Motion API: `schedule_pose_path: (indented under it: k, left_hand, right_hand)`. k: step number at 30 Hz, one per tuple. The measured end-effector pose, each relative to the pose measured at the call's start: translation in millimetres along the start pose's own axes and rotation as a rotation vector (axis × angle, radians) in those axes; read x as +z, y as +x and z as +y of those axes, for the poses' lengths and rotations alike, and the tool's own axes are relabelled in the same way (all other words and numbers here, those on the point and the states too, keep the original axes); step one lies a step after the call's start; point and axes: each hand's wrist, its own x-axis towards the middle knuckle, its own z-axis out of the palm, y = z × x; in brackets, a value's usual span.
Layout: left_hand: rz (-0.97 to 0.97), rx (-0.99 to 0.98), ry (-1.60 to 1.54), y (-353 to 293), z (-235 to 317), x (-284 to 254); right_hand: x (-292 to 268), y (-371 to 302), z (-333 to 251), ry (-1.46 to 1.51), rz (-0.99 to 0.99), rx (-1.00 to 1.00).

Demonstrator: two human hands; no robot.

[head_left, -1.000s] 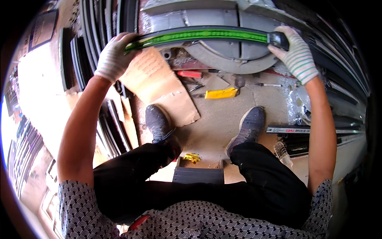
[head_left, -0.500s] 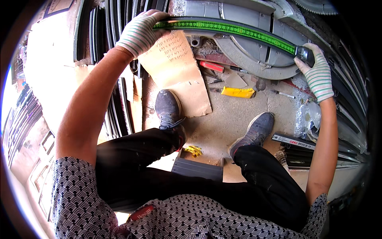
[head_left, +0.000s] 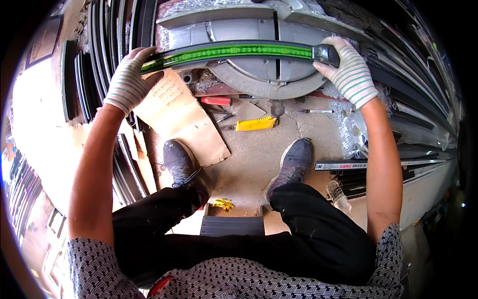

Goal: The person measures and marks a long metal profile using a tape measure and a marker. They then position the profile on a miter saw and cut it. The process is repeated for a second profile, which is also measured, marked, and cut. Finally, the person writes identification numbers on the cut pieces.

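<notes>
Both of my hands wear striped knit gloves. My right hand (head_left: 351,72) is closed round the dark case of a tape measure (head_left: 326,55). From it the green tape blade (head_left: 239,51) runs left along a long dark strip (head_left: 209,44). My left hand (head_left: 128,82) grips the left end of the strip and blade between thumb and fingers; the blade's tip is hidden there. Strip and blade lie across the view, in front of the round grey metal base of a saw (head_left: 279,88).
Handwritten cardboard (head_left: 186,122) lies on the floor near my left shoe (head_left: 179,159). A yellow utility knife (head_left: 255,124), a red-handled tool (head_left: 216,100) and a pen (head_left: 317,111) lie below the saw base. Dark profiles (head_left: 87,84) stack at left, with more at right beside clear plastic (head_left: 352,134).
The view has shifted, so the floor things sit further left. My hands still hold the strip and tape measure, now more level, with the right end raised relative to the left.
</notes>
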Motion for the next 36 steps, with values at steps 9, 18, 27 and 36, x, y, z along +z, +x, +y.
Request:
schedule_pose_path:
  k: [9, 18, 27, 36]
  left_hand:
    - [0.383, 0.194, -0.104, 12, 115, 50]
    - [0.418, 0.001, -0.114, 13, 220, 106]
    - [0.296, -0.156, 0.024, 30, 234, 118]
    - [0.281, -0.194, 0.012, 33, 241, 121]
  right_hand:
    - [-5, -4, -6, -0.056, -0.002, 0.036]
    - [-3, -4, -6, -0.017, 0.024, 0.012]
    - [-2, -7, -2, 0.031, 0.055, -0.016]
    - [-5, -5, -4, 0.065, 0.013, 0.015]
